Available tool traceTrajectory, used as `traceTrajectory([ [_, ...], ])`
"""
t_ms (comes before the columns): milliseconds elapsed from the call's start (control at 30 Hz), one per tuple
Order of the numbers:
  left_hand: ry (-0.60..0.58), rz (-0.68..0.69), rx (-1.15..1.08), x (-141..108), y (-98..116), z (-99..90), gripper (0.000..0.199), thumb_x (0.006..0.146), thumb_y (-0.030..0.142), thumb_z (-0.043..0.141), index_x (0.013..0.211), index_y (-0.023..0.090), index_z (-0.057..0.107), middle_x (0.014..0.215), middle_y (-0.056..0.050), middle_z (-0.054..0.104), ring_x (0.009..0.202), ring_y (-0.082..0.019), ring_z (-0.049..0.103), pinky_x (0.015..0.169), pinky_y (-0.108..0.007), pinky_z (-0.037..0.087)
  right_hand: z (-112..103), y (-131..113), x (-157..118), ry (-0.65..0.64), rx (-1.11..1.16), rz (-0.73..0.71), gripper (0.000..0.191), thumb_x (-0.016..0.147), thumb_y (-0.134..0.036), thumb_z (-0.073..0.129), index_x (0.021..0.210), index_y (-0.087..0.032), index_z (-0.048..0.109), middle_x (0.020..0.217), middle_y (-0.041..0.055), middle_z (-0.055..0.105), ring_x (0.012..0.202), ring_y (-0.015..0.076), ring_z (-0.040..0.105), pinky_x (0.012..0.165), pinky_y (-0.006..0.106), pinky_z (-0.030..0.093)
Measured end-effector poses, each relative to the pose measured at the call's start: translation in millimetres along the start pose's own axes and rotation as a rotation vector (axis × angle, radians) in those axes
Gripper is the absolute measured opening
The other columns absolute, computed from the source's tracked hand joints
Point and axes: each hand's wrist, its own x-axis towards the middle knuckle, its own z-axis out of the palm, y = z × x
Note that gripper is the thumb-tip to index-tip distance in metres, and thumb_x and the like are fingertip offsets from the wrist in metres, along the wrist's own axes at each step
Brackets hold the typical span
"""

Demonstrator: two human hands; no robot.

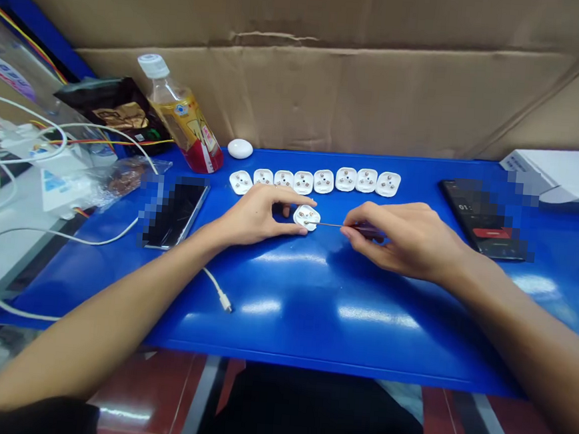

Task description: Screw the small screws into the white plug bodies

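My left hand [264,216] grips a small white plastic plug housing [306,213] by its edges, thumb in front and fingers behind. Metal parts show inside its open face. In my right hand [398,235] is a screwdriver [326,224] with a dark handle, held level between thumb and fingers. Its thin shaft points left, and the tip reaches the metal part at the housing's near side. Behind my hands stands a row of several similar white housings [346,179], each with metal parts facing up.
Left on the blue table [286,317] are a phone [177,215], a tilted drink bottle [189,122], a dark pouch [122,113] and a white cable [223,299]. A white oval object [240,149] lies near the cardboard wall [299,91]. At right are another phone [484,219] and a white box [568,173].
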Motion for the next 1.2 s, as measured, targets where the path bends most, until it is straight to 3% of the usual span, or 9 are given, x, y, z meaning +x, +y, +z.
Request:
traceTrajectory([
  [267,0.027,-0.03,0.003,-1.4,-2.1,3.4,0.052,0.089,0.044,0.088,0.134,0.019,0.08,0.101,-0.007,0.079,0.085,-0.02,0.066,0.078,-0.031,0.047,1.5,-4.9,1.0,-0.01,-0.098,0.086,0.027,0.11,-0.042,0.05,0.1,-0.023,0.067,0.064,0.0019,0.073,0.05,0.0221,0.066,0.051,0.034,0.032],
  [367,0.03,-0.048,0.011,-1.9,-2.4,4.4,0.051,0.09,0.045,0.087,0.134,0.019,0.08,0.096,-0.006,0.078,0.08,-0.019,0.064,0.076,-0.031,0.046,-0.5,-9.0,2.4,-0.002,-0.052,0.104,0.017,0.104,-0.034,0.055,0.112,-0.022,0.064,0.079,0.0054,0.078,0.064,0.0256,0.073,0.056,0.034,0.042],
  [467,0.031,-0.034,0.026,-1.9,-2.0,4.9,0.051,0.091,0.047,0.086,0.134,0.019,0.08,0.088,-0.005,0.075,0.075,-0.018,0.061,0.072,-0.03,0.044,-1.3,-13.4,3.7,0.051,0.052,0.109,0.025,0.096,-0.022,0.058,0.121,-0.021,0.059,0.099,0.0087,0.08,0.081,0.027,0.079,0.066,0.035,0.053],
  [633,0.029,-0.044,0.044,-1.9,-0.6,5.8,0.051,0.091,0.049,0.084,0.132,0.019,0.081,0.078,-0.002,0.069,0.067,-0.015,0.054,0.066,-0.029,0.04,1.5,-17.3,3.8,0.096,0.045,0.147,0.017,0.103,-0.028,0.057,0.119,-0.023,0.058,0.084,0.0039,0.077,0.066,0.026,0.076,0.055,0.033,0.048],
  [767,0.023,-0.052,0.045,-2.1,0.0,7.0,0.052,0.091,0.051,0.084,0.132,0.019,0.081,0.077,-0.001,0.069,0.067,-0.016,0.055,0.065,-0.03,0.039,1.5,-17.8,3.4,0.129,0.163,0.121,0.026,0.096,-0.021,0.063,0.12,-0.023,0.055,0.099,0.0073,0.079,0.08,0.0274,0.079,0.065,0.037,0.057],
  [900,0.029,-0.061,0.024,-2.3,1.9,8.2,0.049,0.09,0.05,0.084,0.127,0.019,0.083,0.071,0.002,0.062,0.065,-0.015,0.053,0.064,-0.029,0.038,2.5,-17.5,4.7,0.16,0.149,0.248,0.018,0.101,-0.026,0.061,0.117,-0.024,0.056,0.088,0.0043,0.077,0.067,0.0247,0.076,0.055,0.033,0.051],
  [967,0.031,-0.066,0.015,-2.4,3.1,8.6,0.048,0.09,0.049,0.085,0.126,0.018,0.083,0.069,0.003,0.06,0.064,-0.014,0.052,0.064,-0.029,0.038,3.4,-16.7,6.0,0.202,0.174,0.245,0.016,0.1,-0.029,0.063,0.114,-0.024,0.056,0.091,0.0055,0.077,0.07,0.0243,0.076,0.058,0.035,0.054],
  [1067,0.018,-0.075,0.007,-2.6,4.6,9.2,0.049,0.09,0.049,0.085,0.128,0.018,0.082,0.072,0.002,0.064,0.064,-0.014,0.052,0.064,-0.029,0.038,4.5,-14.7,7.5,0.245,0.254,0.241,0.019,0.096,-0.024,0.063,0.112,-0.025,0.054,0.098,0.006,0.077,0.078,0.0234,0.077,0.065,0.035,0.058],
  [1200,0.005,-0.072,-0.011,-3.0,6.1,10.4,0.05,0.09,0.052,0.084,0.129,0.019,0.082,0.08,-0.001,0.07,0.069,-0.015,0.055,0.067,-0.029,0.04,4.9,-12.1,7.2,0.268,0.261,0.31,0.013,0.1,-0.027,0.062,0.11,-0.025,0.054,0.084,0.0013,0.075,0.063,0.0193,0.072,0.059,0.033,0.055],
])
